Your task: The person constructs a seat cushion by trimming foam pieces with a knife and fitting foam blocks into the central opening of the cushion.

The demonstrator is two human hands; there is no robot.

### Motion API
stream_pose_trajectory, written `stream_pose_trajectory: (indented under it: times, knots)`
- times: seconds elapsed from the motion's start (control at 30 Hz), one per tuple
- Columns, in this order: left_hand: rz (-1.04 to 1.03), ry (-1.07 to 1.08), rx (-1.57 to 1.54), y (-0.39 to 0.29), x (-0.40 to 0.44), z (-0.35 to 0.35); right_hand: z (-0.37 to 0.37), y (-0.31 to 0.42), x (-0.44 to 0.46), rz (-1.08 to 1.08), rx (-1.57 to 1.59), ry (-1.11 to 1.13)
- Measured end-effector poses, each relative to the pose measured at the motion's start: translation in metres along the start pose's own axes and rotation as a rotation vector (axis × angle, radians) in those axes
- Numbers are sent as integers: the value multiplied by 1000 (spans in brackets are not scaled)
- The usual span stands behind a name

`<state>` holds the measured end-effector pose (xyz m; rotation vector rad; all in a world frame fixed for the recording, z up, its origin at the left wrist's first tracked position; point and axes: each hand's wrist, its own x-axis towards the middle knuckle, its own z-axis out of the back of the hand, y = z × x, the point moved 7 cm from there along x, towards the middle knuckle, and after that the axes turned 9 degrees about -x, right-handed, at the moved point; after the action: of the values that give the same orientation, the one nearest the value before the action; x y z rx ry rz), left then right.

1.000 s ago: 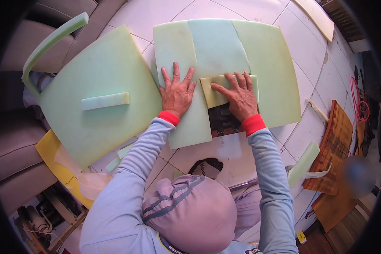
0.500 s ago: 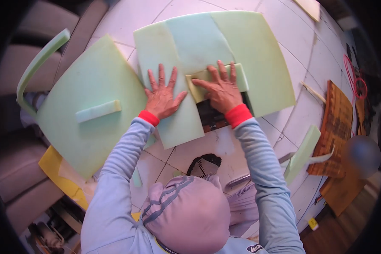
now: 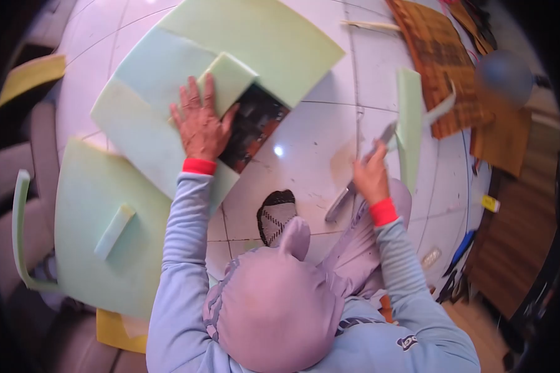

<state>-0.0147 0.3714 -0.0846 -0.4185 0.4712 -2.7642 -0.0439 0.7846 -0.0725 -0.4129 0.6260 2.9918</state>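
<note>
Far left: one curved, pale-green foam strip (image 3: pixel 22 233), on end. Beside it: one broad pale-green foam sheet (image 3: pixel 84 255) bearing a short blue-tinged foam bar (image 3: pixel 114 233).

Centre: one large seamed foam panel (image 3: pixel 267 43), green to bluish, on white floor tiles. Left hand (image 3: pixel 202 130): spread flat, palm down, gripping nothing, resting on the panel and a yellow-green foam block (image 3: pixel 230 81). Block borders a dark rectangular gap (image 3: pixel 252 124) in the panel.

Right of centre: one long, narrow grey tool (image 3: pixel 339 206), probably a knife; right hand (image 3: pixel 372 177), fingers curled round its middle. Beyond: one upright pale-green foam offcut (image 3: pixel 409 143).

Step, as judged: steadying block while taking up tool. Next move calls for secure grip, left fingers clear.
</note>
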Motion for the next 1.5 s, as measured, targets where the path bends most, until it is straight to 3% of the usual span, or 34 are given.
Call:
stream_pose_trajectory:
  times: [0.07,0.13,0.27,0.4,0.47,0.53,0.6,0.7,0.83,0.9,1.13,1.5]
  knots:
    - [-16,4,27,-1,0,-6,-35,-45,-59,-153,-127,326]
    - [-16,-9,63,5,-2,-1,-44,-44,-92,-239,-318,450]
    - [-17,-54,70,13,-8,5,-78,-66,-106,-237,-317,395]
    - [38,-30,-4,-7,6,12,-71,-63,-101,-229,-120,267]
    - [-40,-72,-107,-26,20,22,-113,-110,-99,-90,-78,-68]
    - [-85,-92,-184,-34,27,24,-112,-123,-90,-174,204,-142]
    - [-80,-100,-308,-25,30,17,-74,-73,-100,-481,708,58]
    - [-61,-135,-417,-20,34,21,-45,-32,-104,-277,708,-13]
    - [-53,-125,-389,-21,39,22,-7,50,-78,519,226,-125]
    - [-45,-107,-392,-20,39,21,4,108,-49,781,139,-283]
    - [-1,-89,-430,-17,43,20,-20,212,23,910,-184,-154]
    - [-56,-151,-370,-20,45,20,-33,216,36,883,-206,-149]
